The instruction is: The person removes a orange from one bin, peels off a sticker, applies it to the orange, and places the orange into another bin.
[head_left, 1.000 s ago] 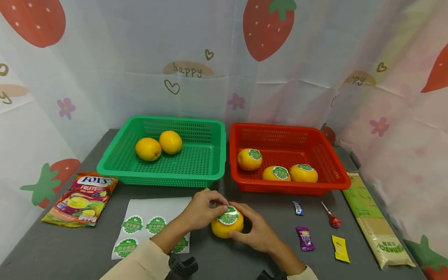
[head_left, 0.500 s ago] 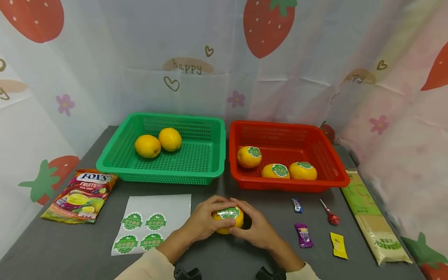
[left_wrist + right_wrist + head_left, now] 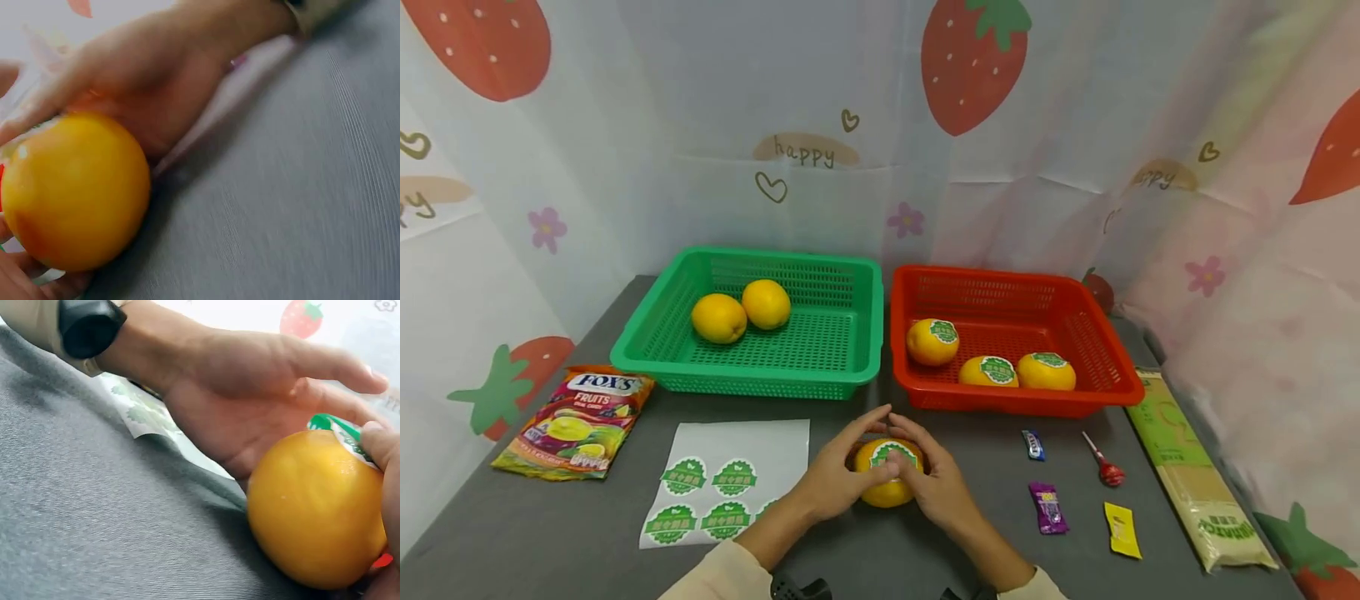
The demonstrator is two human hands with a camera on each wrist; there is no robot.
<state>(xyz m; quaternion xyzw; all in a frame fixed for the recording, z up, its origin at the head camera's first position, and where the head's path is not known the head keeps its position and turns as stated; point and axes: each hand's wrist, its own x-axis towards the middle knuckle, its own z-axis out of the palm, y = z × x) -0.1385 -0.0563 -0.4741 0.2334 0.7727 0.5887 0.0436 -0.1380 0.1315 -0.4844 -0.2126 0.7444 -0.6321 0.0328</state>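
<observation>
Orange (image 3: 887,493), likely firm, weighty and slick, sits roughly midway between the counter's (image 3: 880,554) side edges; I favor its flanks, where left hand (image 3: 841,472) and right hand (image 3: 942,482) curl fingers round it.

The head view looks forward and down; close wrist views share the orange (image 3: 315,509).

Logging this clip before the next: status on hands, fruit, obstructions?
Left hand and right hand cupped around the orange. Right thumb on its green-and-white sticker. Nothing seen in the way.
</observation>
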